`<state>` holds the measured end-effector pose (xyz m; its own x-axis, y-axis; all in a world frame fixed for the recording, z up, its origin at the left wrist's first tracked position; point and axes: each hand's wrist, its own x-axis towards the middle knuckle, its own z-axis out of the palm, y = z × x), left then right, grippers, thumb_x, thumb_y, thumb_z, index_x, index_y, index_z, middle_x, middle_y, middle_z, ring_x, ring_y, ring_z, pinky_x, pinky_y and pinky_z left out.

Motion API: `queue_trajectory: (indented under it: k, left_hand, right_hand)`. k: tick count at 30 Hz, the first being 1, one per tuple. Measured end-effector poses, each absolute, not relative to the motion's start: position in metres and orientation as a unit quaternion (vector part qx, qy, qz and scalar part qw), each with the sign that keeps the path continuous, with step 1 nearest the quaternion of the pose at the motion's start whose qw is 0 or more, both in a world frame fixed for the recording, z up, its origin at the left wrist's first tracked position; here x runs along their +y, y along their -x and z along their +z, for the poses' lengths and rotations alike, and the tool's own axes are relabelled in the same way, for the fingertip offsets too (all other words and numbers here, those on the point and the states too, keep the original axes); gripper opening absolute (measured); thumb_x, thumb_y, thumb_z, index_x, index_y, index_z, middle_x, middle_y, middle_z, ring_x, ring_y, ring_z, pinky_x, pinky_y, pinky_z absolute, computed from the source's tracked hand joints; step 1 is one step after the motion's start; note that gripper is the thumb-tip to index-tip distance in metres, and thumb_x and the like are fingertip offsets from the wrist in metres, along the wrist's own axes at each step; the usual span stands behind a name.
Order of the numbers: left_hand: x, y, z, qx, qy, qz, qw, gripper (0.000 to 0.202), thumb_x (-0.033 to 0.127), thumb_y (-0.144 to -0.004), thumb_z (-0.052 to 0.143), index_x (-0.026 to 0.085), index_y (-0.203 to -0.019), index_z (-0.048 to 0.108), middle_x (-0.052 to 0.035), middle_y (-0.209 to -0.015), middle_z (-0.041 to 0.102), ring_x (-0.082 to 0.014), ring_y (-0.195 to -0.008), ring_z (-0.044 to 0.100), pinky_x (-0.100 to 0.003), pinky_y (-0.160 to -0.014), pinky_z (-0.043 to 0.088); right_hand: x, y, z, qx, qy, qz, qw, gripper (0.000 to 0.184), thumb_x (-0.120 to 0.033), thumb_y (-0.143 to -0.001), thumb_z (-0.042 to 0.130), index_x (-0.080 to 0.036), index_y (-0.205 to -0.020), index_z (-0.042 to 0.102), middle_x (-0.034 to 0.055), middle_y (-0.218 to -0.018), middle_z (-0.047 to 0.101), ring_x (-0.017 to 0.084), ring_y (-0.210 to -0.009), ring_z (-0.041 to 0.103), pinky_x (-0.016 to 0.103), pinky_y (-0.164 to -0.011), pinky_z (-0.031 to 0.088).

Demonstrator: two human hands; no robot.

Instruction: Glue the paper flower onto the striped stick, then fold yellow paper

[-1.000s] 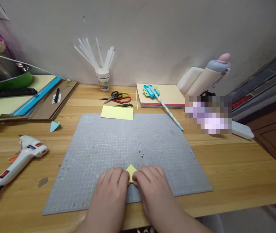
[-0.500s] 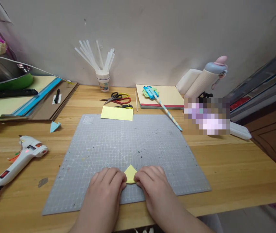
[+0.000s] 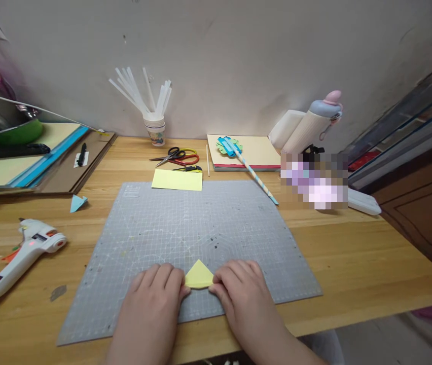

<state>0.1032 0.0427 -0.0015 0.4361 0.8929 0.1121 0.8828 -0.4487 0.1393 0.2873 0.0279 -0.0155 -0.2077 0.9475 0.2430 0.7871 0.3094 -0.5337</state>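
Between my hands is a small piece of yellow paper [image 3: 199,275], folded so that its pointed corner faces away from me. A folded band runs along its near edge. My left hand [image 3: 153,299] pinches the left end, and my right hand [image 3: 241,291] pinches the right end. Both hands rest low over the grey cutting mat [image 3: 170,228]. At the mat's far edge lies a yellow paper strip [image 3: 177,180], apart from my hands.
Left are a white hot glue gun [image 3: 26,258] and a blue paper scrap [image 3: 78,203]. Behind the mat are scissors [image 3: 174,154], a cup [image 3: 155,132] of white sticks, and a paper flower [image 3: 229,146] with a striped stem. A bottle [image 3: 311,124] leans at the right.
My hands have moved slightly apart, and more of the yellow paper shows between them. The whole view has shifted a little, with things appearing further left.
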Motion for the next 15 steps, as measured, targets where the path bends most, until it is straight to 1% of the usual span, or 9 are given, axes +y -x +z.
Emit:
queue_trajectory:
  k: [4, 7, 9, 11, 12, 13, 14, 15]
  left_hand:
    - [0.043, -0.102, -0.004, 0.516, -0.852, 0.089, 0.020, 0.013, 0.018, -0.088, 0.048, 0.021, -0.076, 0.053, -0.0011, -0.074, 0.054, -0.0226, -0.072, 0.047, -0.035, -0.067, 0.029]
    - [0.044, -0.101, -0.005, 0.509, -0.854, 0.098, 0.046, 0.014, 0.017, -0.088, 0.047, 0.021, -0.076, 0.053, -0.0004, -0.075, 0.054, -0.0214, -0.073, 0.047, -0.034, -0.067, 0.029]
    - [0.047, -0.100, -0.003, 0.500, -0.857, 0.102, 0.074, 0.016, 0.017, -0.089, 0.046, 0.021, -0.076, 0.053, 0.0005, -0.075, 0.054, -0.0198, -0.073, 0.047, -0.034, -0.068, 0.029]
    - [0.049, -0.098, 0.000, 0.490, -0.859, 0.099, 0.106, 0.016, 0.016, -0.088, 0.045, 0.022, -0.076, 0.054, 0.0017, -0.076, 0.054, -0.0181, -0.074, 0.047, -0.033, -0.070, 0.030]
    - [0.051, -0.098, 0.002, 0.488, -0.859, 0.094, 0.122, 0.017, 0.015, -0.088, 0.045, 0.022, -0.076, 0.055, 0.0022, -0.076, 0.054, -0.0176, -0.074, 0.047, -0.032, -0.070, 0.030]
    - [0.052, -0.097, 0.003, 0.487, -0.858, 0.090, 0.136, 0.017, 0.016, -0.088, 0.044, 0.023, -0.077, 0.055, 0.0024, -0.076, 0.053, -0.0172, -0.075, 0.047, -0.032, -0.071, 0.030]
    - [0.052, -0.097, 0.004, 0.489, -0.855, 0.088, 0.147, 0.018, 0.016, -0.089, 0.043, 0.023, -0.077, 0.055, 0.0025, -0.076, 0.053, -0.0171, -0.075, 0.048, -0.032, -0.071, 0.030]
    - [0.053, -0.097, 0.005, 0.493, -0.852, 0.087, 0.155, 0.019, 0.017, -0.089, 0.043, 0.023, -0.077, 0.056, 0.0025, -0.076, 0.053, -0.0169, -0.075, 0.048, -0.032, -0.071, 0.030]
  right_hand:
    - [0.030, -0.290, -0.015, -0.772, 0.589, 0.111, 0.212, 0.018, -0.021, -0.086, 0.059, -0.019, -0.070, 0.051, 0.0005, -0.073, 0.056, 0.018, -0.071, 0.048, 0.034, -0.070, 0.030]
    - [0.030, -0.292, -0.009, -0.792, 0.572, 0.111, 0.181, 0.018, -0.026, -0.085, 0.062, -0.020, -0.070, 0.053, 0.0000, -0.073, 0.056, 0.018, -0.072, 0.049, 0.033, -0.070, 0.032]
    - [0.032, -0.299, -0.002, -0.809, 0.546, 0.134, 0.172, 0.016, -0.029, -0.085, 0.062, -0.020, -0.073, 0.055, -0.0005, -0.074, 0.057, 0.018, -0.074, 0.051, 0.033, -0.072, 0.034]
    - [0.042, -0.317, 0.004, -0.813, 0.531, 0.163, 0.176, 0.012, -0.030, -0.087, 0.059, -0.022, -0.079, 0.056, -0.0001, -0.080, 0.059, 0.017, -0.080, 0.053, 0.033, -0.076, 0.037]
    - [0.051, -0.332, 0.006, -0.798, 0.548, 0.151, 0.198, 0.010, -0.030, -0.088, 0.056, -0.022, -0.082, 0.057, 0.0015, -0.085, 0.060, 0.018, -0.084, 0.054, 0.033, -0.078, 0.038]
    - [0.061, -0.352, 0.008, -0.780, 0.572, 0.121, 0.221, 0.011, -0.030, -0.090, 0.053, -0.022, -0.086, 0.058, 0.0038, -0.091, 0.060, 0.019, -0.089, 0.054, 0.034, -0.081, 0.039]
    - [0.073, -0.374, 0.009, -0.755, 0.604, 0.068, 0.245, 0.012, -0.031, -0.089, 0.053, -0.021, -0.087, 0.059, 0.0061, -0.095, 0.060, 0.020, -0.095, 0.054, 0.035, -0.085, 0.039]
    - [0.086, -0.399, 0.011, -0.712, 0.658, 0.008, 0.246, 0.012, -0.030, -0.086, 0.056, -0.020, -0.091, 0.060, 0.0083, -0.101, 0.059, 0.021, -0.102, 0.052, 0.034, -0.089, 0.038]
